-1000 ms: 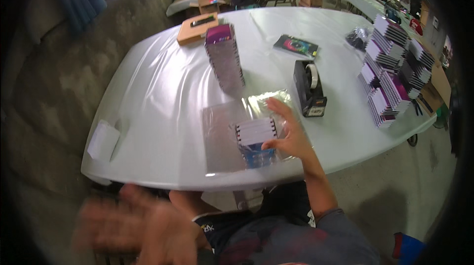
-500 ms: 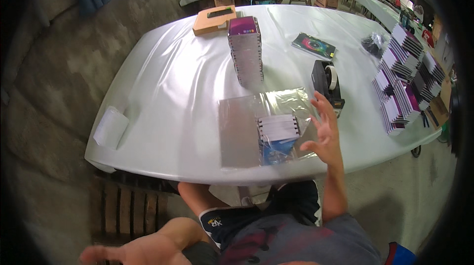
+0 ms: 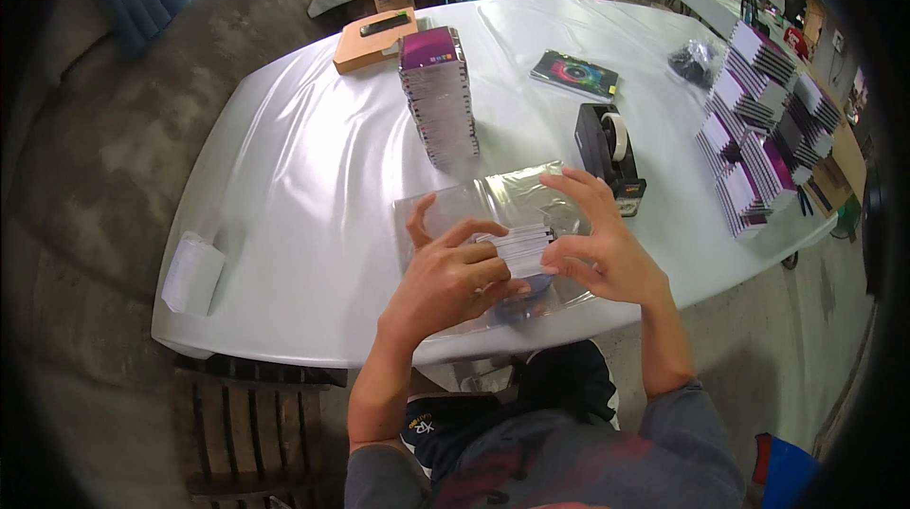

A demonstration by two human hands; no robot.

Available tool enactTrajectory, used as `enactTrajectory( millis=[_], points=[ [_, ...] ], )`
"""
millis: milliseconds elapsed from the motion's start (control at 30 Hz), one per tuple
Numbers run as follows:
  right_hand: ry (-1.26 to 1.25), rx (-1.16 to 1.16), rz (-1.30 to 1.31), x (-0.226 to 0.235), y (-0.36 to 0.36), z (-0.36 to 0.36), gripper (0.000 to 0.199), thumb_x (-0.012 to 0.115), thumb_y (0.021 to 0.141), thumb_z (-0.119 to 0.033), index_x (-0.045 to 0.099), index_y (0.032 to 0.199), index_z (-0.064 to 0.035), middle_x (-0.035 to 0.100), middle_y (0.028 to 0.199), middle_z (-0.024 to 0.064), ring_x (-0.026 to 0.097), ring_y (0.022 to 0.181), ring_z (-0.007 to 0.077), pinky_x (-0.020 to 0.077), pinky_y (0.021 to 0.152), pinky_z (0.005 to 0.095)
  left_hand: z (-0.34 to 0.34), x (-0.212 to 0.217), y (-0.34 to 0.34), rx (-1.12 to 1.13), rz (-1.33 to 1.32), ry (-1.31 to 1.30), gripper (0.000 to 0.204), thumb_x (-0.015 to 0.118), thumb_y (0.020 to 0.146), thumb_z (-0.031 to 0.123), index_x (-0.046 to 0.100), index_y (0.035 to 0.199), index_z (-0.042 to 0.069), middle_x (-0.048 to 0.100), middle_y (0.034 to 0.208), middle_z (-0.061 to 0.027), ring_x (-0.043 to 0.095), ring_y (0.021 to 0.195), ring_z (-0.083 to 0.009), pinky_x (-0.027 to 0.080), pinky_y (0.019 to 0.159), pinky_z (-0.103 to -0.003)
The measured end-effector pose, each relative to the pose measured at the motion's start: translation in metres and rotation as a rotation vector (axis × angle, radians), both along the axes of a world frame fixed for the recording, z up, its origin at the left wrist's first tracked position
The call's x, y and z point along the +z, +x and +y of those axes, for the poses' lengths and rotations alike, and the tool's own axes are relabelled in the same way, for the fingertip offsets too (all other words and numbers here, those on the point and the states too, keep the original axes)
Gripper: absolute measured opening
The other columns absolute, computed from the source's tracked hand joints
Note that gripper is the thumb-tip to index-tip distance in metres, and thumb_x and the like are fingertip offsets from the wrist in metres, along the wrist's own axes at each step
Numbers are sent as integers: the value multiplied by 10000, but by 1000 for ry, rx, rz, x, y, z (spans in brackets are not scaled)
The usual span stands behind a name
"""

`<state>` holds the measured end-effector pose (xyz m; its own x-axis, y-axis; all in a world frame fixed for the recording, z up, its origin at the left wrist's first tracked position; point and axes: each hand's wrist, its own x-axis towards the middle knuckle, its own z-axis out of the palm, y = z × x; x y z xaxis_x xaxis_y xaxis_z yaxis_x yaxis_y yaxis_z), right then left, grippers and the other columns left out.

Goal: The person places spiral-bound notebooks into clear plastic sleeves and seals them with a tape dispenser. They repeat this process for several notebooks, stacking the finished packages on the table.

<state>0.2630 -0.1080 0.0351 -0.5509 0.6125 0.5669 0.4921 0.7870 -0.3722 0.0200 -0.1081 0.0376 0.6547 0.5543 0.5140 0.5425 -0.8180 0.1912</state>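
Small notebook stack on clear film, between hands; visible page edges run left-right, blue part near. Left hand: fingers bent, hiding stack's left end; pinch cannot be told. Right hand: thumb, fingers spread at right end. Tape dispenser far right, tall notebook pile far left.
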Motion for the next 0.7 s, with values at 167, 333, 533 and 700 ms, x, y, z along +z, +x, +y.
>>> enactTrajectory(
  millis=[167,333,533,700],
  points=[
    [-176,-73,647,-37,19,-14,460,791,710,-224,624,1123,-107,421,1385,124,404,1265,330,332,1053,426,-4,-19,-23,26,-702,97,534,834,587,485,661,853,57,629,917,-109,595,948,-251,441,846,-408],
    [-299,-84,393,-82,8,-28,654,838,653,-234,563,1230,-101,483,1358,116,454,1260,295,365,1044,389,-11,-85,-37,33,-540,-174,650,886,551,268,647,1121,68,628,1137,-99,602,1032,-261,434,887,-354],
    [-254,-51,217,-76,6,-15,644,846,624,-220,597,1212,-141,519,1339,71,465,1267,254,278,1097,423,-2,-103,-31,-60,-445,-220,748,873,563,213,592,1246,91,578,1275,-75,560,1144,-245,421,913,-343],
    [-213,96,-103,-57,1,-1,576,828,639,-236,622,1176,-202,489,1372,31,435,1292,223,174,1129,466,4,-89,-28,-98,-316,-219,672,814,620,209,588,1247,122,561,1294,-7,515,1174,-230,399,914,-341]
  ],
)
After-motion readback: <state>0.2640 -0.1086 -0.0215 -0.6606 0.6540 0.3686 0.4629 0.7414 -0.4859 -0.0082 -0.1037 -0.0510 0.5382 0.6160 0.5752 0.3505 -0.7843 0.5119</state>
